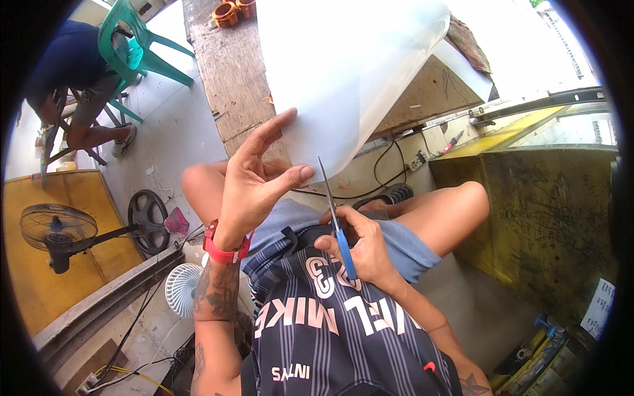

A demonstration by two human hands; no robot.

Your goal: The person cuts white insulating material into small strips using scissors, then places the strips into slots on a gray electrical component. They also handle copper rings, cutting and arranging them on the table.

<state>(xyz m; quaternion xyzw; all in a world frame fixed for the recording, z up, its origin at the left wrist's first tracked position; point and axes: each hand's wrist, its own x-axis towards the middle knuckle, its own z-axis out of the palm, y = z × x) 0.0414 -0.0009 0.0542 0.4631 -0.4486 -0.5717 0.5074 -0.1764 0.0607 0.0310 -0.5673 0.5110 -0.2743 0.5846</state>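
A large, translucent plastic sheet (330,79) lies over the wooden table and curls down over its near edge toward my lap. My left hand (261,171) has a red wristwatch at its wrist and steadies the sheet's lower left edge, with the thumb at the bottom corner and the fingers along the side. In my right hand (363,244) is a pair of scissors (335,211) with blue handles. Its narrow blades point up, their tip beside the sheet's lower corner. The blades look nearly closed.
The wooden table (228,72) bears copper-coloured coils (225,13) at its far left. A yellow metal cabinet (522,218) stands to the right, with a soldering iron or similar tool (453,142) near it. Fans (58,228), a green chair (135,53) and another person (69,63) are at left.
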